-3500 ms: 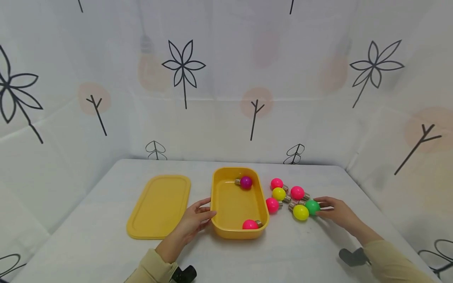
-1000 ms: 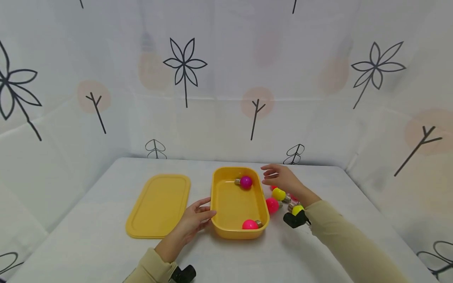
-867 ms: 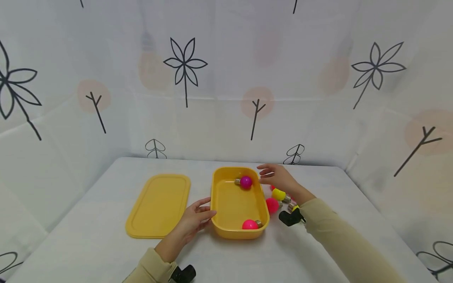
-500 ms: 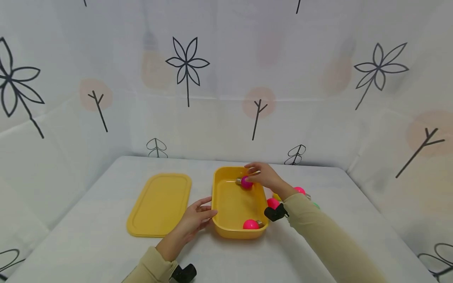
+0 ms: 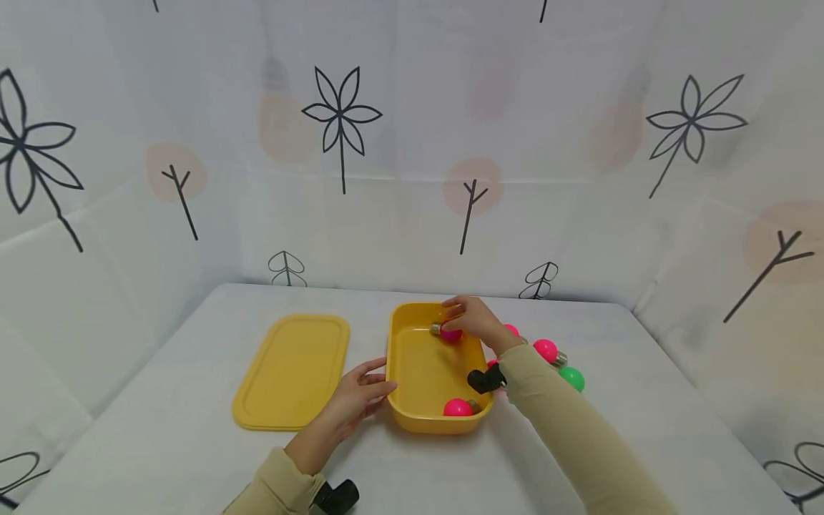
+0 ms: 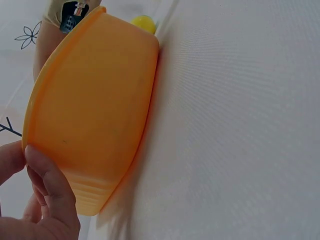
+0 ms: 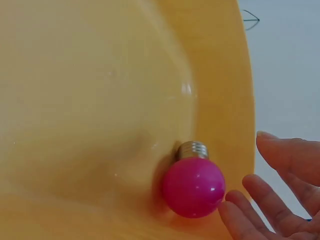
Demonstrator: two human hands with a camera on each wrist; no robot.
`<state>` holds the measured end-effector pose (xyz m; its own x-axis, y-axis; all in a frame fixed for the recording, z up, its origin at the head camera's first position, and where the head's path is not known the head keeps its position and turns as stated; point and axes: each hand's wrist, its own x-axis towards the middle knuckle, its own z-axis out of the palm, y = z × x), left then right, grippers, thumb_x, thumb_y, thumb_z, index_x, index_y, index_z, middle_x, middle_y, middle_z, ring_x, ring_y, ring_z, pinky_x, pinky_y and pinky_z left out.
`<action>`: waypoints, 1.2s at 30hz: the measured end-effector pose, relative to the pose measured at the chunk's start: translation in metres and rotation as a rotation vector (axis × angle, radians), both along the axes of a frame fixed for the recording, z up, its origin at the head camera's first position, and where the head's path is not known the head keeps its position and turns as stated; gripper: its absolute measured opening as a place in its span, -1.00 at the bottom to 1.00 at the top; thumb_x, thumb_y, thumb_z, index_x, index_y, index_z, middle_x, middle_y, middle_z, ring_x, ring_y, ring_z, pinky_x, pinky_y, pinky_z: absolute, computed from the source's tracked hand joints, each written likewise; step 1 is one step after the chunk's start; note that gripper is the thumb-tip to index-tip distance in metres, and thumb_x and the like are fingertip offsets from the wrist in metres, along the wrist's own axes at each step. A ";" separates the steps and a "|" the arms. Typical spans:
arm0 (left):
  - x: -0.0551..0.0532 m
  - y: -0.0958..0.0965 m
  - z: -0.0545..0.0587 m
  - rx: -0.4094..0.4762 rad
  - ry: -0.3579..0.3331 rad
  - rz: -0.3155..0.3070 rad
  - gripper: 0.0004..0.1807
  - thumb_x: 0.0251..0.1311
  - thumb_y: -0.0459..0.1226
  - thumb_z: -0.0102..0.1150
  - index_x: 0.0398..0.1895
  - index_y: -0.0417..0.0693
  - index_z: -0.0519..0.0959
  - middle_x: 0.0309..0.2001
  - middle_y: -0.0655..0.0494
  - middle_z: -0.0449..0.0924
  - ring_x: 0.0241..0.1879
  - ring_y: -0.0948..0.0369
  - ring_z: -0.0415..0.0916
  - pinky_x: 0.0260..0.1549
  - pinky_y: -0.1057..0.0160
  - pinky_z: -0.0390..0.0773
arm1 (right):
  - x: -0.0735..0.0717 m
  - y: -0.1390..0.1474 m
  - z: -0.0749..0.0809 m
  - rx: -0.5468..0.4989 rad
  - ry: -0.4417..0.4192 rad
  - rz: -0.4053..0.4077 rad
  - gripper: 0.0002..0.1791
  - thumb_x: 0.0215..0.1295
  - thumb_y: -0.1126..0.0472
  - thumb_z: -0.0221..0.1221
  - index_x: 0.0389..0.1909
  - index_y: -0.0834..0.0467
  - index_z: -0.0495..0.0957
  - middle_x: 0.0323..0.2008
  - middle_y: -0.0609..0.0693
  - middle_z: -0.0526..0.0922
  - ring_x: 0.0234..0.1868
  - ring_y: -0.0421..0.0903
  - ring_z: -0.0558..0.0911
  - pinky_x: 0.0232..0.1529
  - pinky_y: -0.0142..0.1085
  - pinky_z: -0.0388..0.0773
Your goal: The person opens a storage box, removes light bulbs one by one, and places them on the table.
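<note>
A yellow plastic box (image 5: pixel 433 426) stands on the table. My left hand (image 5: pixel 357 398) pinches its left wall at the rim, as the left wrist view also shows. Inside, a purple light bulb (image 5: pixel 452 336) lies at the far end and a pink light bulb (image 5: pixel 458 408) at the near end. My right hand (image 5: pixel 475 320) reaches over the far right corner. In the right wrist view, its parted fingers (image 7: pixel 267 197) come right up to the purple bulb (image 7: pixel 194 187), not closed round it; whether a fingertip touches is hard to tell.
The flat yellow lid (image 5: pixel 292 372) lies left of the box. Right of it, partly behind my right arm, are more bulbs, among them a pink bulb (image 5: pixel 546 350) and a green bulb (image 5: pixel 571 378). A yellow bulb (image 6: pixel 144 23) peeks out beyond the box in the left wrist view.
My right hand has left the green bulb, crossed leftward above the loose bulbs and come down at the purple bulb. My left hand has stayed on the box.
</note>
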<state>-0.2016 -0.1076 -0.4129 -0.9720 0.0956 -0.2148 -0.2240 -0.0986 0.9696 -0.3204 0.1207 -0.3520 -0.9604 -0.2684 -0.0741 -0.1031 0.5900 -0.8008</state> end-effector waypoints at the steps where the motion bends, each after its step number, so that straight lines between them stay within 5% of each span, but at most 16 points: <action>1: -0.001 0.000 0.000 0.000 -0.005 0.003 -0.39 0.14 -0.34 0.24 0.27 -0.19 0.30 -0.11 -0.10 0.42 -0.29 0.16 0.50 -0.20 0.22 0.57 | -0.001 0.000 -0.001 -0.003 -0.005 -0.007 -0.46 0.14 0.36 0.24 0.18 0.29 0.38 0.06 0.30 0.47 0.02 0.14 0.49 0.10 -0.09 0.41; 12: 0.001 -0.001 0.002 0.004 0.000 0.001 -0.38 0.14 -0.35 0.24 0.28 -0.21 0.28 -0.09 -0.10 0.42 -0.28 0.16 0.50 -0.19 0.21 0.57 | -0.008 -0.010 -0.006 0.060 -0.054 -0.001 -0.48 0.13 0.39 0.24 0.16 0.27 0.41 0.08 0.27 0.44 0.03 0.15 0.46 0.08 -0.10 0.43; 26: 0.001 0.000 0.002 0.015 0.012 -0.014 -0.37 0.16 -0.35 0.22 0.31 -0.22 0.24 -0.10 -0.09 0.42 -0.31 0.18 0.50 -0.18 0.20 0.57 | -0.008 -0.021 -0.013 0.134 -0.099 -0.009 -0.59 0.07 0.40 0.27 0.00 0.26 0.51 -0.15 0.15 0.48 -0.16 0.04 0.47 -0.04 -0.21 0.49; 36: 0.001 0.000 0.002 -0.007 -0.008 -0.007 -0.38 0.16 -0.33 0.23 0.29 -0.18 0.27 -0.09 -0.11 0.42 -0.28 0.15 0.50 -0.14 0.18 0.56 | -0.004 -0.024 -0.013 0.120 -0.183 0.153 -0.63 0.04 0.44 0.29 -0.07 0.31 0.54 -0.26 0.13 0.53 -0.32 -0.02 0.57 -0.20 -0.26 0.59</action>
<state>-0.2010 -0.1073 -0.4105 -0.9694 0.1011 -0.2236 -0.2328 -0.0902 0.9683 -0.3241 0.0970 -0.3655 -0.8772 -0.3882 -0.2826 -0.0586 0.6707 -0.7394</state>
